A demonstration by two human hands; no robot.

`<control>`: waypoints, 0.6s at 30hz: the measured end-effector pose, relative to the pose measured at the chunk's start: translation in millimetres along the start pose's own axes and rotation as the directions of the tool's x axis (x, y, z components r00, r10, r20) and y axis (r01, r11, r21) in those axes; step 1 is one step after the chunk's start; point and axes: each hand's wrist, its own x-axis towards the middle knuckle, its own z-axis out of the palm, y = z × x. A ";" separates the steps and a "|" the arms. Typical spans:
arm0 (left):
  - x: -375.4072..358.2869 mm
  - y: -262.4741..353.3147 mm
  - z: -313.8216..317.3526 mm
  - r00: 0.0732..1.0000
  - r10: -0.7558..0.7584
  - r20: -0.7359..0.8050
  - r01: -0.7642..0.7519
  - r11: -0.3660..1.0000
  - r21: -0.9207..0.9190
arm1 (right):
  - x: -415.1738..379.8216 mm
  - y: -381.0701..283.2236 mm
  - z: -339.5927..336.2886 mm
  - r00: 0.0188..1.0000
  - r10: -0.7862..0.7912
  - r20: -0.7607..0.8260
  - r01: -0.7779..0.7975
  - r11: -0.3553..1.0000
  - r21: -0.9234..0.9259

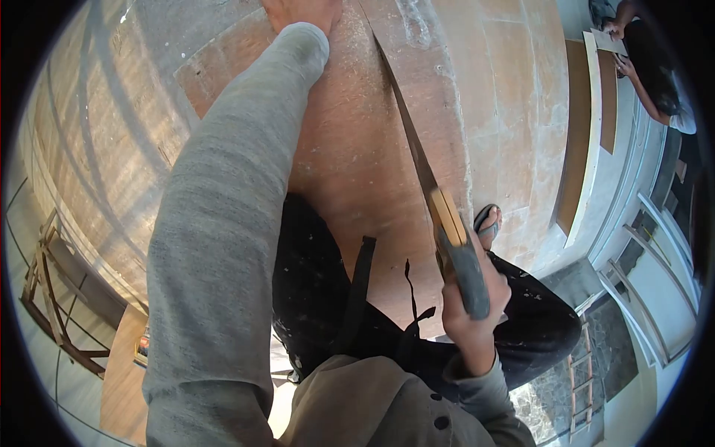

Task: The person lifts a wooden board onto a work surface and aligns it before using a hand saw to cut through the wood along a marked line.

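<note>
My right hand [477, 309] is wrapped around the grey and yellow handle of a handsaw [447, 216]. The saw's long, thin blade slopes up and away from me, its edge along a reddish-brown wooden board [357, 149]. Pale sawdust lies on the board near the far part of the blade. At the top edge of the view, my left hand [302, 11] rests on the board, left of the blade. Its fingers are cut off by the frame, and my grey sleeve covers the forearm.
My knee, in dark trousers [313, 253], is against the board, and my sandalled foot [488, 221] is at its right. Another person [648, 67] handles a small flat piece at upper right, near long planks [585, 141]. A wooden frame [56, 290] stands at left, a ladder [581, 372] at lower right.
</note>
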 end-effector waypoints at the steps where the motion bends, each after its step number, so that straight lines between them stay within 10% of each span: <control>1: 1.1 2.1 -8.1 0.999 -0.023 0.039 0.025 0.999 -0.038 | 31.0 9.0 15.5 0.999 -0.043 0.033 0.040 0.996 0.074; 3: 18.7 -7.0 -12.7 1.000 -0.027 0.015 0.028 0.999 -0.044 | 51.8 16.6 25.9 0.993 -0.115 -0.039 0.117 0.992 0.037; 6: -22.4 -9.7 9.0 0.999 0.022 0.044 -0.021 1.000 -0.022 | -14.4 -4.8 -5.4 0.977 0.178 0.115 -0.182 0.983 0.025; 10: 2.4 -6.4 10.9 0.992 0.026 -0.123 -0.022 0.999 0.037 | -30.7 -6.2 -13.5 0.998 0.011 -0.062 -0.013 1.000 -0.019; 11: 2.4 -1.1 -1.2 1.000 -0.014 0.009 0.014 1.000 -0.001 | -3.7 -5.4 -8.9 0.966 0.260 0.012 -0.260 0.962 0.080; 12: -2.2 0.3 2.5 1.000 -0.002 0.015 0.002 1.000 -0.017 | 37.2 7.1 12.9 0.995 0.000 -0.095 0.012 0.991 0.130; 18: 9.1 -11.1 7.4 0.995 0.023 -0.099 -0.024 1.000 -0.010 | -67.8 5.5 -23.3 0.996 -0.024 -0.087 0.013 0.993 -0.120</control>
